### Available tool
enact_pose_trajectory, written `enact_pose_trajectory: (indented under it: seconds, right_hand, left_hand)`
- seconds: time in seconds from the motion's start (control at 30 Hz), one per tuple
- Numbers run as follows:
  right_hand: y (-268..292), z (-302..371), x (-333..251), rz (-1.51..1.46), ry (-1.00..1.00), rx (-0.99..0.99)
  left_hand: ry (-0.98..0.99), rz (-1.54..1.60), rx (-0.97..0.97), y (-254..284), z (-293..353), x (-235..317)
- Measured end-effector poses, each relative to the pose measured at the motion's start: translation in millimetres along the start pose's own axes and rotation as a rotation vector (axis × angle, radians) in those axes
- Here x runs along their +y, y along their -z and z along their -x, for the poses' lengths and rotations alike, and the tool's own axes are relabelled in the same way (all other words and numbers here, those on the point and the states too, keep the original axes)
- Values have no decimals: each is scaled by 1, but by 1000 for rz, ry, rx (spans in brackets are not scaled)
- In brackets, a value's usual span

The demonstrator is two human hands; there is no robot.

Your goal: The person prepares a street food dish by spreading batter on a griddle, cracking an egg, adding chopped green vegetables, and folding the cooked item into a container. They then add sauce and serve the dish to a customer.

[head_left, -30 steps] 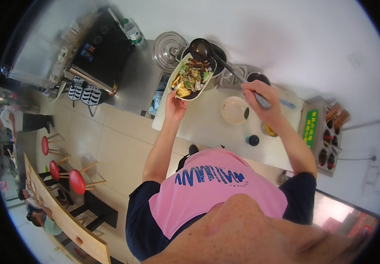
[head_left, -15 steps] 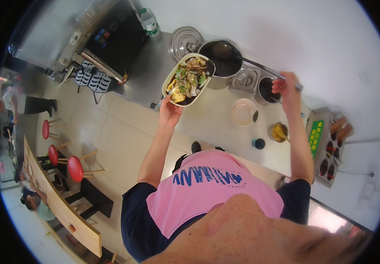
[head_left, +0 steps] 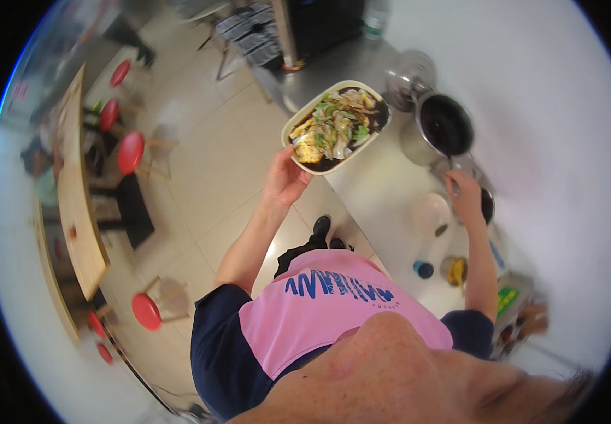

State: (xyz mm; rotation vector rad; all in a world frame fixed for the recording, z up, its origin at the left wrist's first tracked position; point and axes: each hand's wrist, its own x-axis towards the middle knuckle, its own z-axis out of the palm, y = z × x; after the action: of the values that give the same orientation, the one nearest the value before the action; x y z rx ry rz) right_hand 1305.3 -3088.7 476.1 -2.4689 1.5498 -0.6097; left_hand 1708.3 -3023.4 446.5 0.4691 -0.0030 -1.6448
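My left hand (head_left: pixel 288 180) grips the near edge of a pale oblong takeaway bowl (head_left: pixel 351 84), fingers beneath and thumb at the rim. Inside lie shredded cabbage, yellow egg-like pieces and dark sauce (head_left: pixel 337 127). To the right, my right hand (head_left: pixel 466 194) is closed round a ladle handle (head_left: pixel 451 164) at the near rim of a tall metal pot (head_left: pixel 416 145). Dark liquid fills the pot; the ladle's head is out of sight. A metal lid (head_left: pixel 410 74) lies behind the pot.
Along the worktop (head_left: pixel 376 191) stand a pale round bowl (head_left: pixel 431 215), a dark blue-topped jar (head_left: pixel 423 269) and a small bowl with yellow contents (head_left: pixel 456 271). A second dark-filled pot (head_left: pixel 488 205) is partly behind my right hand. Red stools (head_left: pixel 131 152) line a wooden counter (head_left: pixel 79 226) at left.
The view has turned, so the surroundings shift. My right hand has come down closer to the pot, and the ladle's head no longer shows above it. My left hand still holds the bowl.
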Motion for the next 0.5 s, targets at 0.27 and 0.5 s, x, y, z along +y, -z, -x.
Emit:
enact_pose_trajectory:
  seconds: [0.27, 0.5]
  right_hand:
    - [5, 47, 181, -949, -937, 451]
    - [4, 129, 303, -1213, -955, 741]
  left_hand:
    - [-94, 101, 221, -18, 23, -15]
    - [-249, 30, 204, -31, 25, -28]
